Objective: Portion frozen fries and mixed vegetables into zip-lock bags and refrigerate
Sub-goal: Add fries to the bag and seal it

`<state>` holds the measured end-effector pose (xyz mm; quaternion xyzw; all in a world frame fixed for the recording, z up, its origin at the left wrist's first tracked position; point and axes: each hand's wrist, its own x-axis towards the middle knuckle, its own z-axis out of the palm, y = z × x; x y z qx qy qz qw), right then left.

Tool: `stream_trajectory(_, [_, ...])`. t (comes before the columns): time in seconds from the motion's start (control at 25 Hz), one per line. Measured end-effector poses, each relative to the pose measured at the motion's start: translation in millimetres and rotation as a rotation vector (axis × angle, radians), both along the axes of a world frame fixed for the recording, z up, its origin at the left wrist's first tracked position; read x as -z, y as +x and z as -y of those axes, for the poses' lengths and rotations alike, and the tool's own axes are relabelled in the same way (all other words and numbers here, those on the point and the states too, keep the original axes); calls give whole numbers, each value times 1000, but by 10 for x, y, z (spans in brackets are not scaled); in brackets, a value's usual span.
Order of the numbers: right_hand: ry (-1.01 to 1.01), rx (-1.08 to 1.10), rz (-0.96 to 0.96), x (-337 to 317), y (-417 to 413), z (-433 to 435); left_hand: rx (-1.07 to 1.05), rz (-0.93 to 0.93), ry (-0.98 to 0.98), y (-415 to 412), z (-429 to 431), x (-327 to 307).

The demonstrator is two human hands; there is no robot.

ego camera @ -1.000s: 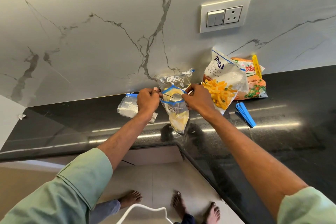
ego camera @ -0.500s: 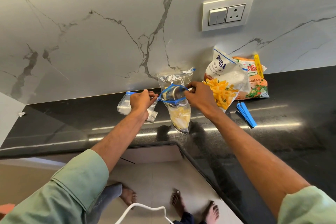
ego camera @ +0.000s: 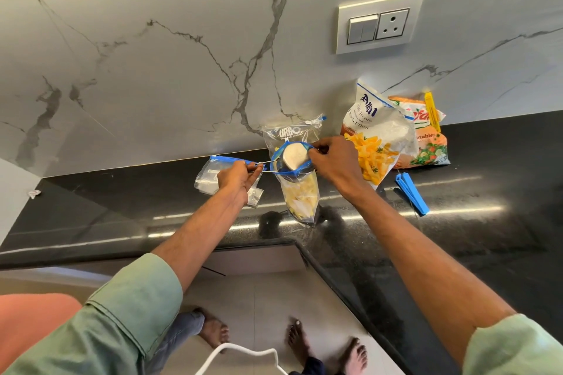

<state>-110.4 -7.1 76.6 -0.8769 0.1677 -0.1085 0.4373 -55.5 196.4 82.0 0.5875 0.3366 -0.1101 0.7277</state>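
In the head view, your left hand point(ego camera: 237, 180) pinched the thin handle of the metal measuring cup point(ego camera: 293, 157), which lay tipped in the mouth of the zip-lock bag point(ego camera: 300, 196). Your right hand point(ego camera: 335, 165) pinched the blue zip rim on the bag's right side, its fingers curled round it. The bag, partly filled with fries, stood on the black counter point(ego camera: 457, 240), not far from the inner corner of its front edge.

The bag looked to be upright only because you held it. Had you let go of the rim, it would likely have slumped and spilled fries toward the counter edge and the floor. The rim was held on one side only, so the far side could have folded in and caught the cup. Pulling the cup out sideways by its long handle could have dragged the whole bag over.

The opened French fries pack point(ego camera: 376, 137) leaned just beside your right wrist, with the mixed vegetables pack point(ego camera: 428, 143) behind it. A careless sweep of that arm could have knocked the fries pack down. Its blue clip point(ego camera: 411, 197) lay off to the right on the counter.
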Motion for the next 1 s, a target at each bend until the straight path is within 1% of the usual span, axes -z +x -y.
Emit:
stream_trajectory(0.2, [0, 48, -19, 2, 17, -33, -60, 40, -6, -65, 16, -62])
stream_trajectory(0.32, [37, 73, -40, 2, 26, -13, -103, 102, -7, -129, 74, -136])
stream_trajectory(0.36, [41, 70, -43, 3, 26, -3, -96, 144, 19, -170, 97, -154])
stream_trajectory(0.4, [46, 63, -53, 15, 33, 3, -73, 218, 98, -210, 106, -155])
stream_trajectory(0.48, [37, 56, -75, 57, 42, 11, 31, 445, 359, -289, 107, -179])
stream_trajectory(0.52, [25, 57, -90, 77, 40, 16, 79, 559, 444, -315, 111, -205])
stream_trajectory(0.56, [26, 57, -106, 91, 37, 32, 106, 637, 469, -311, 122, -224])
stream_trajectory(0.6, [53, 47, -112, 110, 39, 58, 116, 662, 459, -303, 130, -255])
stream_trajectory(0.64, [106, 33, -113, 118, 41, 79, 105, 637, 425, -274, 126, -277])
stream_trajectory(0.72, [185, 10, -124, 100, 30, 129, 25, 472, 258, -178, 114, -285])
stream_trajectory(0.8, [208, -20, -142, 119, 23, 180, -97, 246, 12, -99, 88, -298])
stream_trajectory(0.84, [213, -40, -151, 141, 25, 208, -147, 189, -90, -94, 86, -322])
stream_trajectory(0.88, [220, -60, -159, 156, 27, 227, -165, 186, -151, -111, 100, -338])
stream_trajectory(0.92, [226, -77, -164, 176, 25, 249, -139, 225, -156, -161, 140, -360])
stream_trajectory(0.96, [225, -86, -167, 179, 14, 282, -77, 301, -105, -230, 196, -369])
stream_trajectory(1.0, [214, -95, -174, 209, 7, 339, 9, 421, 3, -332, 265, -373])
